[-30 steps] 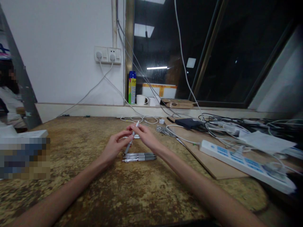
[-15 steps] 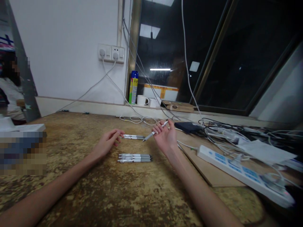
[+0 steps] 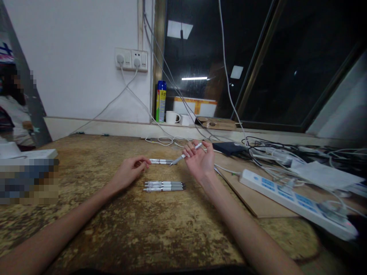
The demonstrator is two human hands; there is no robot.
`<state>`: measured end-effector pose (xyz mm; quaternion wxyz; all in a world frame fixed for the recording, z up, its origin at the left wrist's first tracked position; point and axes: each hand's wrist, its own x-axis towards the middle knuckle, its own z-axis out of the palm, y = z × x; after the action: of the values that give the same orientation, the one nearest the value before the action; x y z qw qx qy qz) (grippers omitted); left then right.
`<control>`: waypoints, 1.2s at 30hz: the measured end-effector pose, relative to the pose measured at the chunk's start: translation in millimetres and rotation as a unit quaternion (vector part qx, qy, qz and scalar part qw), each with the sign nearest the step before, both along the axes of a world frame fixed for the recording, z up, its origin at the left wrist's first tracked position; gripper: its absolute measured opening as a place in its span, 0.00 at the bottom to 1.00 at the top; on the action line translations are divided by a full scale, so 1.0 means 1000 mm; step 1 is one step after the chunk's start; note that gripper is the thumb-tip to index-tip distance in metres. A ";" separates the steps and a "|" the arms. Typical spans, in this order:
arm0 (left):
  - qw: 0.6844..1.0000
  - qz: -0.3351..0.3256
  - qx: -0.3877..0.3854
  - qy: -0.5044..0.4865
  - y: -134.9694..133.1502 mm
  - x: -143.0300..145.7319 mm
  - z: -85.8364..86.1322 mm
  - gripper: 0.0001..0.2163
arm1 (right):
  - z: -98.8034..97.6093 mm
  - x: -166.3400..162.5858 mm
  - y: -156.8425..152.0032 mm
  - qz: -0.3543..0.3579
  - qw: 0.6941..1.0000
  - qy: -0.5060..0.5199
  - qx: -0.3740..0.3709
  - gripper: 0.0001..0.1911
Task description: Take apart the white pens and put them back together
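Note:
Slanted across the curled fingers of my right hand (image 3: 200, 164) is a grey-and-white pen (image 3: 179, 158), its tip pointing down and left toward the table. My left hand (image 3: 130, 172) has its fingers bent and drawn together at the left end of two similar pens (image 3: 162, 161) lying side by side; whether it pinches them is hidden. Closer to me, a row of several grey-and-white pens with clear ends (image 3: 164, 186) lies on the worn wooden table (image 3: 143, 229), apart from both hands.
On the right, a white power strip (image 3: 286, 198) lies over a brown board (image 3: 243, 191), with tangled cables and a dark flat box (image 3: 229, 148) behind. A spray can (image 3: 161, 102), white mug (image 3: 172, 117) and cardboard box (image 3: 216, 123) line the sill. A person (image 3: 14, 110) is at far left.
The whole view has shifted slightly. My right hand still holds the pen, its tip now nearer the two far pens. My left hand stays by their left end.

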<state>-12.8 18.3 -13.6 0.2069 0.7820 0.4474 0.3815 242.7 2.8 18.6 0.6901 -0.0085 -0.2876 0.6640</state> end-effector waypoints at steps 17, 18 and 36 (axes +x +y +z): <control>0.998 -0.015 0.028 0.056 -0.002 -0.001 -0.001 0.14 | -0.001 0.003 0.000 0.002 1.000 -0.006 0.011 0.11; 0.998 -0.015 0.028 0.055 -0.001 -0.001 -0.001 0.14 | -0.001 0.003 0.000 -0.005 1.000 -0.010 0.008 0.11; 0.998 -0.021 0.022 0.063 -0.004 0.000 -0.001 0.14 | -0.001 0.002 0.001 -0.020 0.999 -0.026 0.006 0.11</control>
<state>-13.2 13.9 -14.2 0.1688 0.8182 0.4344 0.3366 244.6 4.1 17.5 0.6959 -0.0272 -0.3091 0.6477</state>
